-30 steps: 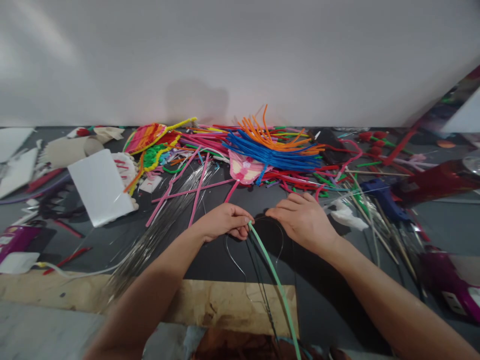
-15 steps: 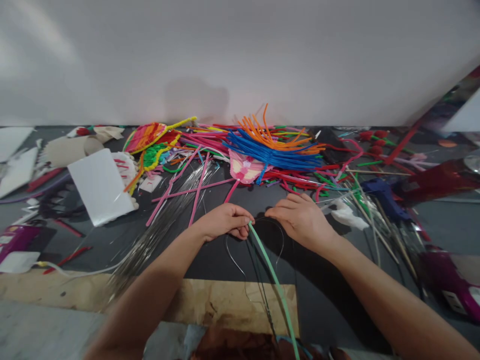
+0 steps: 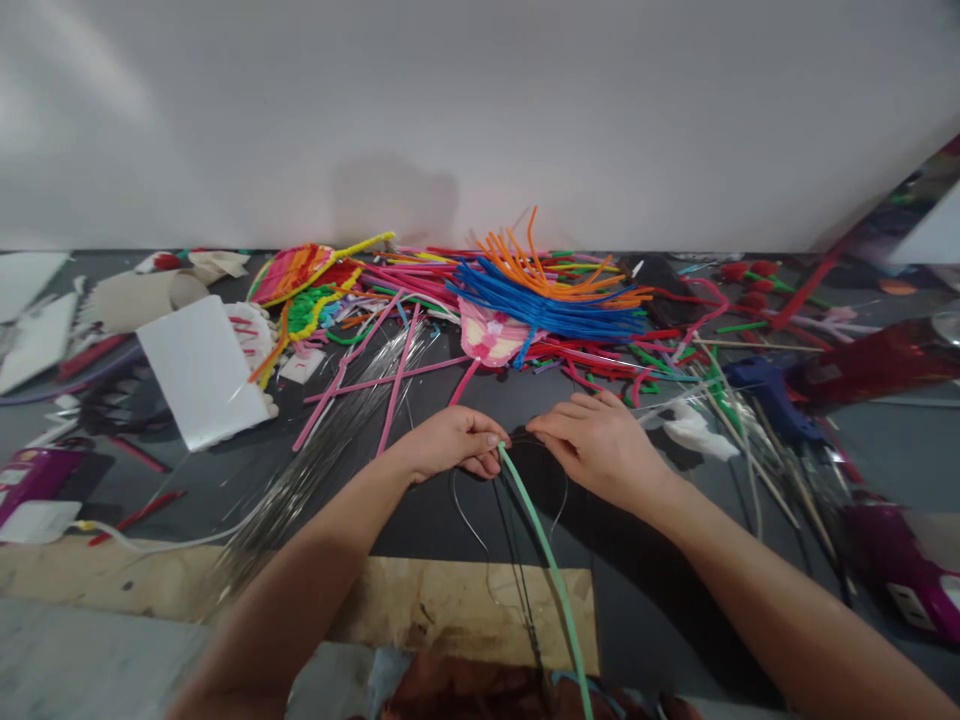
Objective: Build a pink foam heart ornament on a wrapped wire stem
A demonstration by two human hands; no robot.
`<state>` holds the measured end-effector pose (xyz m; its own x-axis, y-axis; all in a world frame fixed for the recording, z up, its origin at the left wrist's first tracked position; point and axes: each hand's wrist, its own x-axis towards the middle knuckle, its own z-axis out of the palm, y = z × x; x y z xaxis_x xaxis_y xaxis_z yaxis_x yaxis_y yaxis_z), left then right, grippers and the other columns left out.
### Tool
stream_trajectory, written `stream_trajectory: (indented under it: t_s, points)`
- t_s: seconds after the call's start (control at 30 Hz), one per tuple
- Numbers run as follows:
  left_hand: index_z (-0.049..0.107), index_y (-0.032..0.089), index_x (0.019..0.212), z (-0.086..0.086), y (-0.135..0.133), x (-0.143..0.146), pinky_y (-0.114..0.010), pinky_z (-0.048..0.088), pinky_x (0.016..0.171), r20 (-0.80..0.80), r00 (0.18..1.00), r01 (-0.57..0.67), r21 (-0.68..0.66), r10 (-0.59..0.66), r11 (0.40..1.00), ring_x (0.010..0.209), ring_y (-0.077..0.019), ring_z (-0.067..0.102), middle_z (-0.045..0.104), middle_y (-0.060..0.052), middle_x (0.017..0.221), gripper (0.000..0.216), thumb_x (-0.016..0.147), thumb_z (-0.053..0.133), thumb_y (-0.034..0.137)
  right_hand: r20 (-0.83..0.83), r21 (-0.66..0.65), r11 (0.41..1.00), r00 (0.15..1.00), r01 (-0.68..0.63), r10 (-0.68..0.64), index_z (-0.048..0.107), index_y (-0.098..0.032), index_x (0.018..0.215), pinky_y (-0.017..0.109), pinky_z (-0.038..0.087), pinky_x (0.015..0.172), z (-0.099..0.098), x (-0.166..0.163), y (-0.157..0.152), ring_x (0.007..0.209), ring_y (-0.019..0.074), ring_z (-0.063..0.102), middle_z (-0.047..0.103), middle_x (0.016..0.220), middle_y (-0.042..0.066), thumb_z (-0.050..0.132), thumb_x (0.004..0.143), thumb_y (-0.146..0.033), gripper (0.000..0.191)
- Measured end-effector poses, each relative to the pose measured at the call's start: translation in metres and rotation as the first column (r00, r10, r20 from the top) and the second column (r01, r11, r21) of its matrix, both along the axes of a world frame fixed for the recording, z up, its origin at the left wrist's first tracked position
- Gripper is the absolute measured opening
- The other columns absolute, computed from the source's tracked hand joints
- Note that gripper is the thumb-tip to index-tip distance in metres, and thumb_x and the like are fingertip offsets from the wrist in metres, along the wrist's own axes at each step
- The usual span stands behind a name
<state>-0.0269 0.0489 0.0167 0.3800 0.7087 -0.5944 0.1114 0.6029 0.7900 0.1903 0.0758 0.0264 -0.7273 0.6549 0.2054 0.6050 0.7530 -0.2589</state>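
My left hand (image 3: 465, 440) is closed in a pinch on the top end of a pale green pipe cleaner (image 3: 553, 575), which curves down towards my body. Thin dark wires also hang from the same fingertips. To the right, my right hand (image 3: 592, 436) pinches a thin wire (image 3: 565, 495) that runs across from the left fingertips and bends downward in a loop. A small gap separates the two hands, both held just above the dark table. What exactly lies between the left fingers is partly hidden.
Behind the hands lie blue pipe cleaners (image 3: 555, 305), orange ones and a pink fabric piece (image 3: 491, 335). Metal wires (image 3: 315, 475) spread at left, near a white card (image 3: 202, 370). A blue glue gun (image 3: 776, 395) and wooden sticks are at right. A wooden board (image 3: 465, 610) lines the front.
My right hand has shifted slightly left, closer to my left hand. The green pipe cleaner's lower end has swung a little left. My left hand stays nearly still.
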Motion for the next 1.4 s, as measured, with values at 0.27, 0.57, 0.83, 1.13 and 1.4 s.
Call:
stream_trajectory:
  t_s: [0.27, 0.57, 0.83, 1.13, 1.4]
  points:
    - [0.065, 0.012, 0.094, -0.002, 0.002, -0.005, -0.025, 0.054, 0.067, 0.025, 1.000, 0.018, -0.049, -0.016, 0.999, 0.065, -0.0129, 0.067, 0.071, -0.006, 0.070, 0.023, 0.074, 0.067, 0.022, -0.024, 0.048, 0.999, 1.000, 0.001, 0.000, 0.069, -0.025, 0.089, 0.033, 0.023, 0.070, 0.007, 0.000, -0.005, 0.074, 0.0165, 0.052, 0.066, 0.070, 0.000, 0.050, 0.089, -0.021, 0.019]
    - [0.065, 0.012, 0.091, -0.002, 0.003, -0.005, -0.025, 0.054, 0.066, 0.049, 0.999, 0.012, -0.071, -0.008, 0.997, 0.064, -0.0129, 0.067, 0.072, -0.005, 0.068, 0.023, 0.068, 0.068, 0.017, -0.013, 0.042, 0.999, 1.000, 0.015, -0.015, 0.069, -0.024, 0.088, 0.033, 0.022, 0.071, 0.003, 0.003, -0.004, 0.074, 0.0164, 0.051, 0.066, 0.071, 0.001, 0.049, 0.090, -0.021, 0.020]
    - [0.065, 0.012, 0.089, -0.002, 0.003, -0.005, -0.025, 0.054, 0.065, 0.050, 0.999, 0.014, -0.064, -0.011, 0.998, 0.063, -0.0126, 0.067, 0.071, -0.005, 0.069, 0.022, 0.069, 0.068, 0.018, -0.022, 0.027, 1.000, 1.000, 0.003, -0.003, 0.069, -0.024, 0.089, 0.033, 0.023, 0.070, 0.001, 0.002, -0.004, 0.074, 0.0160, 0.051, 0.067, 0.072, 0.001, 0.051, 0.089, -0.020, 0.019]
    - [0.064, 0.012, 0.090, 0.001, 0.003, -0.005, -0.024, 0.053, 0.065, 0.042, 0.999, 0.022, -0.062, -0.019, 0.998, 0.063, -0.0121, 0.066, 0.070, -0.005, 0.068, 0.022, 0.069, 0.068, 0.018, -0.025, 0.021, 1.000, 1.000, -0.001, 0.002, 0.069, -0.024, 0.089, 0.032, 0.022, 0.070, -0.001, -0.002, -0.004, 0.074, 0.0162, 0.050, 0.067, 0.072, 0.001, 0.048, 0.090, -0.021, 0.021]
    - [0.064, 0.012, 0.089, 0.003, 0.002, -0.003, -0.023, 0.052, 0.064, 0.025, 0.999, 0.021, -0.053, -0.020, 0.998, 0.062, -0.0111, 0.066, 0.070, -0.004, 0.065, 0.017, 0.073, 0.064, 0.015, -0.046, 0.027, 0.999, 0.999, 0.022, -0.021, 0.068, -0.023, 0.085, 0.032, 0.022, 0.069, -0.004, -0.006, -0.007, 0.073, 0.0162, 0.050, 0.067, 0.072, 0.000, 0.050, 0.089, -0.020, 0.018]
